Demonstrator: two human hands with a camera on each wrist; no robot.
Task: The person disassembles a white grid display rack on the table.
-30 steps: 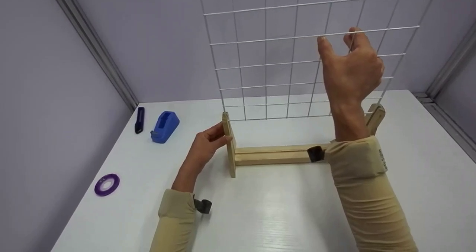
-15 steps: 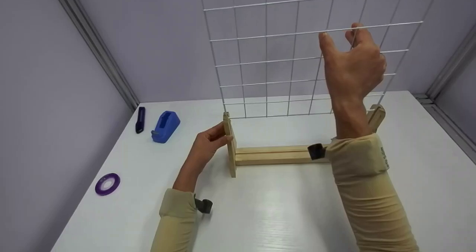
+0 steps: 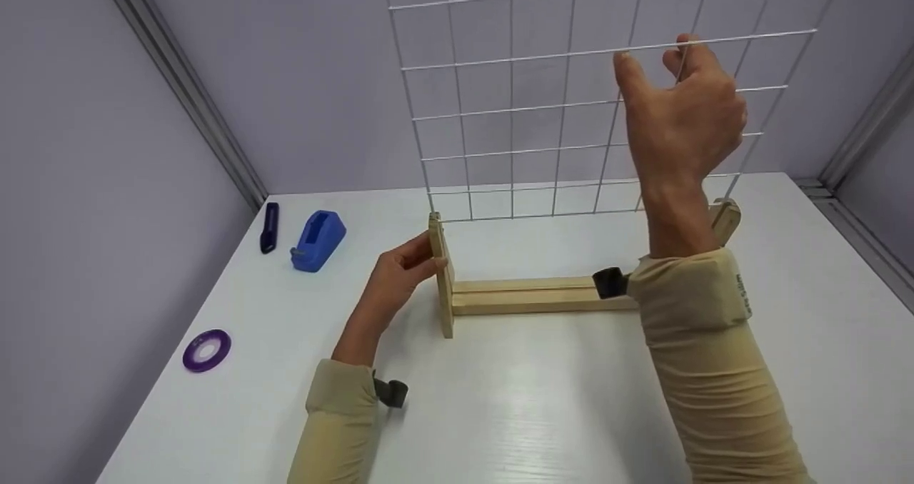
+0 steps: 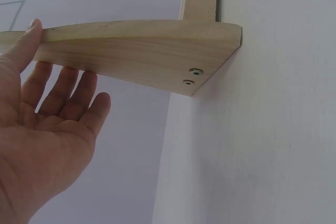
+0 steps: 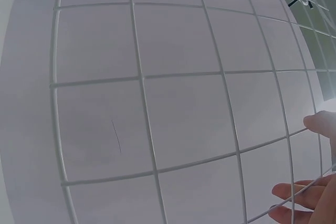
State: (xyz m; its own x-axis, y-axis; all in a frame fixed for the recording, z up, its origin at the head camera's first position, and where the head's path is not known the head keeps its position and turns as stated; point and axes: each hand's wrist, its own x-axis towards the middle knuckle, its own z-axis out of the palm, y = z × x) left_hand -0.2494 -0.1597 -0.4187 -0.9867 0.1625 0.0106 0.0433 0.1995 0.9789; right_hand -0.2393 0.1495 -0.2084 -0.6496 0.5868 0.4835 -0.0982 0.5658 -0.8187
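Observation:
A white wire grid panel (image 3: 511,60) stands upright above a pale wooden stand (image 3: 528,302). My right hand (image 3: 682,116) holds the panel on its right half, thumb and fingers at its wires. In the right wrist view those fingers (image 5: 302,195) pass behind the wires. My left hand (image 3: 391,277) pinches the stand's left end piece (image 3: 444,302) near its top, thumb on one side and fingers on the other. Two bolt heads (image 4: 196,72) show low on that piece. The grid's lower left corner meets the end piece's top; whether it sits in a slot I cannot tell.
On the left of the white table (image 3: 514,412) lie a dark utility knife (image 3: 269,228), a blue tape dispenser (image 3: 318,241) and a purple ring-shaped roll (image 3: 207,350). Grey walls rise behind and to the left. My right forearm partly covers the stand's right end piece (image 3: 726,220).
The wire grid panel and my right hand have risen slightly. My left hand keeps its grip on the end piece, and the stand has stayed in place.

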